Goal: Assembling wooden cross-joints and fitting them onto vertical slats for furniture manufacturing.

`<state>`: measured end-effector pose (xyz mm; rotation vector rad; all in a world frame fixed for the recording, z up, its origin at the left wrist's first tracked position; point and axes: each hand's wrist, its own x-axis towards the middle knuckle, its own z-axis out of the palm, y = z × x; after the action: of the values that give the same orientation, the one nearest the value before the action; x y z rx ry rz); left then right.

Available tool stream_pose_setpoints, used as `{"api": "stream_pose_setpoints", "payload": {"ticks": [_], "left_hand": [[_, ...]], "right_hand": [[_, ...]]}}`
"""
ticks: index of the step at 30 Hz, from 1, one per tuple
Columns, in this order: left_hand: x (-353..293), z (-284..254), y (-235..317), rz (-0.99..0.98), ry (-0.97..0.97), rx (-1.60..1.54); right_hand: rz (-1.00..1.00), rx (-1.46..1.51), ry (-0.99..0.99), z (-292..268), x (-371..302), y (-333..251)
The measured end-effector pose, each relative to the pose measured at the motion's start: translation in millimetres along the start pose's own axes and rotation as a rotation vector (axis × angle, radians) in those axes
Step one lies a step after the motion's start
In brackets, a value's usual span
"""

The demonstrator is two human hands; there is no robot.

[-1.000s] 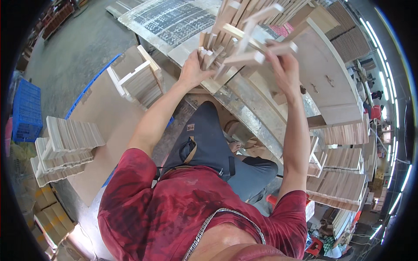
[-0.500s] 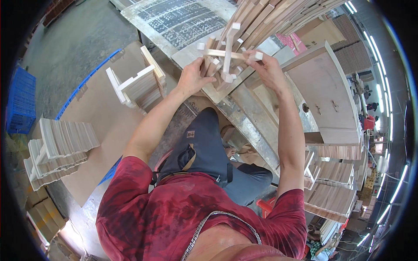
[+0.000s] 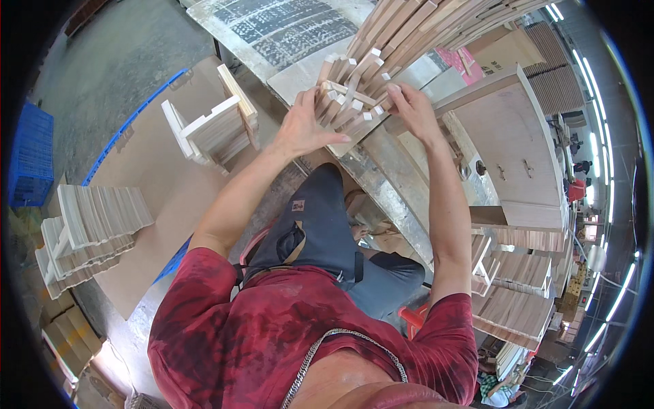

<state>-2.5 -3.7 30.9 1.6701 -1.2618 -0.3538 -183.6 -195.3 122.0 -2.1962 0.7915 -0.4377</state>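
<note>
A cross-shaped piece of pale wooden bars [image 3: 353, 94] sits low among a cluster of upright wooden sticks on the bench, most of their ends facing me. My left hand [image 3: 304, 127] is at the left side of the cluster, its thumb stretched away and its fingertips against the outer sticks, partly hidden behind them. On the other side, my right hand [image 3: 413, 114] is beside the cluster with its fingers loosely bent and apart; nothing shows held in it.
Long wooden strips [image 3: 415, 27] fan out behind the cluster. A panelled wooden board [image 3: 501, 136] stands to the right. Stacked wooden frames [image 3: 214, 126] and slatted stacks [image 3: 102, 215] rest on cardboard at left, near a blue crate [image 3: 33, 153]. More stacks [image 3: 514, 310] are at lower right.
The wooden cross, held up between both hands before, has come down among the upright sticks. My right hand has let go of its bar end, and my left thumb has spread outward.
</note>
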Motion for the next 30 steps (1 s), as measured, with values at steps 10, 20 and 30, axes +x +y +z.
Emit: {"api": "stream_pose_setpoints", "payload": {"ticks": [10,20,30], "left_hand": [[17,33,-3,-0.068,0.142,0.096],[20,34,-16,-0.031,0.174,0.045],[18,32,-15,-0.031,0.109,0.088]], "right_hand": [[0.046,-0.259,0.162,-4,-17,-3],[0.132,-0.391,0.764,-9,-212,44],[0.102,-0.657,1.096,-24,-188,148]]}}
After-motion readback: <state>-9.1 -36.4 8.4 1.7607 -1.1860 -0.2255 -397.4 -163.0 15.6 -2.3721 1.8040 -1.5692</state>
